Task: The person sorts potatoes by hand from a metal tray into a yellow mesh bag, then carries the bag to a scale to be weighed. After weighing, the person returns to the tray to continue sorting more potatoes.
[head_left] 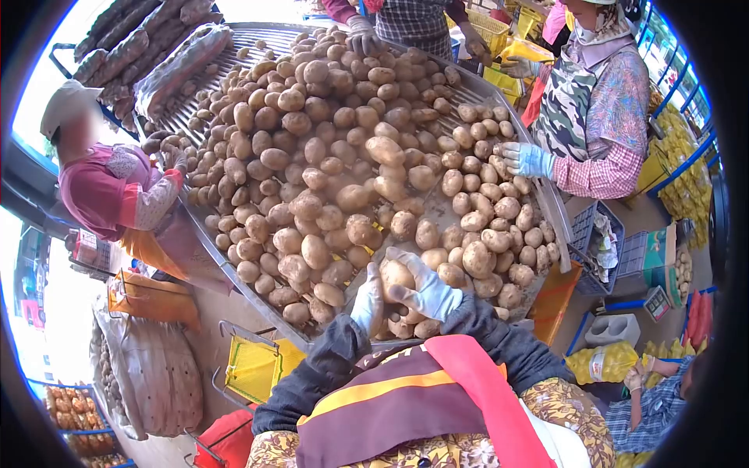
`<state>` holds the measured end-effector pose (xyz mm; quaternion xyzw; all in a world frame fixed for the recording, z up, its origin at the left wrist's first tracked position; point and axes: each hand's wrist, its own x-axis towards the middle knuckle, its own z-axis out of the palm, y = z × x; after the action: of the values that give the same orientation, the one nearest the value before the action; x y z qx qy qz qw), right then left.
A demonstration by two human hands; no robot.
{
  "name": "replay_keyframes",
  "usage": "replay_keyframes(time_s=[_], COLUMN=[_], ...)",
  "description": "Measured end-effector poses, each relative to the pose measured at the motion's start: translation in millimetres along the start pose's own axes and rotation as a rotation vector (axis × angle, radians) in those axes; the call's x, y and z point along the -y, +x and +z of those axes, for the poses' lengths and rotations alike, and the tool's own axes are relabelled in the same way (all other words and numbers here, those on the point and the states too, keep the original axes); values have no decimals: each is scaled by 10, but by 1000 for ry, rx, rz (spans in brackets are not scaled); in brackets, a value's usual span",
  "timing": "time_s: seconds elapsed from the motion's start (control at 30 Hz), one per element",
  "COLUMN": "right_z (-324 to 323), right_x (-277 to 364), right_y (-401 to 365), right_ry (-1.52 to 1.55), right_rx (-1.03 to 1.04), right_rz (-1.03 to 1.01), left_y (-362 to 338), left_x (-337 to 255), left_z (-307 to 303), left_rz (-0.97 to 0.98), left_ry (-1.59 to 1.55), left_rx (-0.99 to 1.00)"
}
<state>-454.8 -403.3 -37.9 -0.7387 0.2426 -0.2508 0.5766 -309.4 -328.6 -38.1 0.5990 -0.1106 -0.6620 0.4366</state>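
Note:
A large pale potato (pixel 396 276) is between my two gloved hands at the near edge of the sorting table. My right hand (pixel 429 287) is closed around its right side, with the thumb across the lower front. Against the potato's left side rests my left hand (pixel 368 299), its fingers curled and partly hidden. Just below my hands lie several smaller potatoes (pixel 406 324). A big heap of potatoes (pixel 312 156) spreads over the table beyond, with another group of potatoes (pixel 491 210) along the right side.
The table's metal rim (pixel 261 312) runs close in front of me. Co-workers stand at the left (pixel 109 171), far side (pixel 409 23) and right (pixel 593 101). A yellow basket (pixel 261 365), a large filled sack (pixel 152 366) and a blue crate (pixel 597 242) stand around the table.

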Motion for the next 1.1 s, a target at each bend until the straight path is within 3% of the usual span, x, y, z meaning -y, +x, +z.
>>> replay_keyframes(time_s=[0.03,0.07,0.13,0.2,0.27,0.3,0.4,0.43,0.47,0.63,0.73,0.8,0.9,1.0,1.03,1.1], right_z=[45,21,-14,85,209,223,116,31,-104,-501,-510,-607,-745,-737,-723,-719], right_x=[20,9,-30,-38,-282,-176,-236,-209,-197,-807,-839,-938,-1184,-1161,-1137,-1139], right_y=[14,50,153,164,183,183,212,174,156,-214,-346,-378,-291,-195,-159,-124], right_ry=[209,205,817,792,410,251,266,264,262,209,176,145,103,66,56,19], right_rx=[-41,-39,-94,-147,-89,-110,-191,-283,-367,-377,-423,-468,-443,-401,-361,-330], right_rz=[30,28,397,369,120,136,112,178,237,313,373,414,479,526,524,509], left_y=[-51,-74,-68,-144,-301,-197,-95,-162,-266,-638,-935,-1139,-1450,-1632,-1671,-1698], left_x=[-30,-49,-42,-118,-226,-110,54,36,15,287,499,704,1140,1572,1667,1856], left_z=[22,26,-66,-50,62,-77,-474,-674,-779,-1589,-1949,-2132,-2578,-3064,-3177,-3385], left_rz=[18,38,35,27,-48,36,53,44,87,313,416,446,614,644,639,394], left_ry=[-16,-33,-31,-34,-558,-449,-451,-548,-612,-771,-917,-923,-1174,-1177,-1185,-904], left_rx=[28,55,94,131,267,323,310,431,332,31,40,-125,-378,-746,-747,-1168])
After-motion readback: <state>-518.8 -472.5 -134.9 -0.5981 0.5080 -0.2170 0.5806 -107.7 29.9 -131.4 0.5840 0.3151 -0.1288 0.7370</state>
